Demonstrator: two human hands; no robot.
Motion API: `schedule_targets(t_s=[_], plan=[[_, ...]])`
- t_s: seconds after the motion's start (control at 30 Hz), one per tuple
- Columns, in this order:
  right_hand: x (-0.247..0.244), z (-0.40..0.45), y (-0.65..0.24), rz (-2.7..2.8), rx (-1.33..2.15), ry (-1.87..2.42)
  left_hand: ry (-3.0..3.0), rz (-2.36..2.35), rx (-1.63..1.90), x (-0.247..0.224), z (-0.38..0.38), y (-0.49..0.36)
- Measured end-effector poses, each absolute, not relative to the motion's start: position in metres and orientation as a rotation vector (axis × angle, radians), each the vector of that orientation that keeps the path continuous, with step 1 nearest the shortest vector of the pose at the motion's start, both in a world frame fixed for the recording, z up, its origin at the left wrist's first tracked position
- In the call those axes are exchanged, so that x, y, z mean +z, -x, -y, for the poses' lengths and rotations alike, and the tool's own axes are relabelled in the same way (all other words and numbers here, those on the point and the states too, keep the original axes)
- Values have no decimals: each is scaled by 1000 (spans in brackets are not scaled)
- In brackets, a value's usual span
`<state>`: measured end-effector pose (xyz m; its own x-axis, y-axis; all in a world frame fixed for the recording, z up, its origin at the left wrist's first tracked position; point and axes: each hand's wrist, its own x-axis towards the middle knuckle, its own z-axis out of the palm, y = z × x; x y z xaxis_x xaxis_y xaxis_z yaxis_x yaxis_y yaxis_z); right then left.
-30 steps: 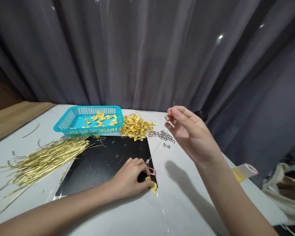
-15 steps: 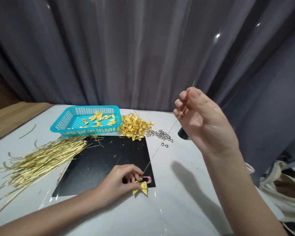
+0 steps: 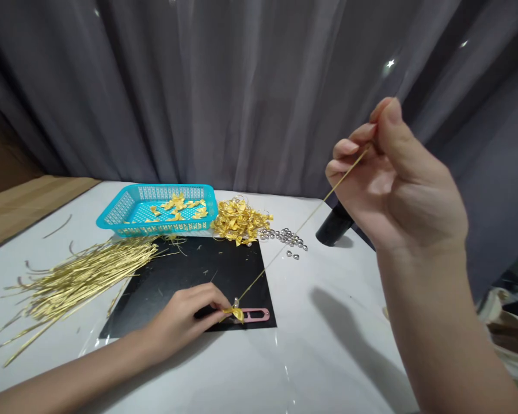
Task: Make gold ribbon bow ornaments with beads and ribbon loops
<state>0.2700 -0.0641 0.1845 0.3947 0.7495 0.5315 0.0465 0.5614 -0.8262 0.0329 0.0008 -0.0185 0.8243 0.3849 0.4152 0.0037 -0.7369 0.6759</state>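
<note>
Low over the black mat, my left hand (image 3: 194, 313) pinches a small yellow ribbon bow (image 3: 237, 313) between thumb and fingertips. A silver bead (image 3: 236, 302) sits just above the bow, close to the fingertips. From there a thin gold cord (image 3: 304, 221) stretches taut, up and right, into my raised right hand (image 3: 399, 167). That hand is closed in a pinch on the cord, and a fine dark tip shows faintly above its fingertips. Partly behind the bow lies a pink-handled tool (image 3: 265, 314), its other end hidden.
A blue plastic basket (image 3: 107, 221) with yellow bows stands behind the black mat (image 3: 176, 287). Beside it are a heap of yellow bows (image 3: 239, 221) and loose silver beads (image 3: 287, 236). Gold cords (image 3: 90, 273) lie left. A black cylinder (image 3: 332, 227) stands behind my right hand.
My right hand has risen and moved right, drawing the cord longer and tauter. My left hand has shifted slightly left with the bow, uncovering more of the pink-handled tool.
</note>
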Motion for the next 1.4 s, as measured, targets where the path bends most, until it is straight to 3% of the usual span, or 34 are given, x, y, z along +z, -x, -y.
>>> schedule_targets(t_s=[0.27, 0.47, 0.73, 0.9, 1.07, 1.4], plan=[[197, 53, -265, 1054, 623, 918, -2361, -266, 713, -27, -7, -20], [177, 58, -253, 986, 705, 814, -2663, -192, 767, -26, -9, -6], [128, 91, -248, 1274, 675, 1157, -2844, 92, 689, -35, 0, 6], [59, 102, -229, 1830, 815, 1438, -2841, 105, 718, -38, 0, 5], [-4, 101, -213, 1932, 797, 1541, -2768, 62, 752, -39, 1, 4], [-15, 100, -211, 2117, 664, 1509, -2727, 7, 645, -39, -1, 2]])
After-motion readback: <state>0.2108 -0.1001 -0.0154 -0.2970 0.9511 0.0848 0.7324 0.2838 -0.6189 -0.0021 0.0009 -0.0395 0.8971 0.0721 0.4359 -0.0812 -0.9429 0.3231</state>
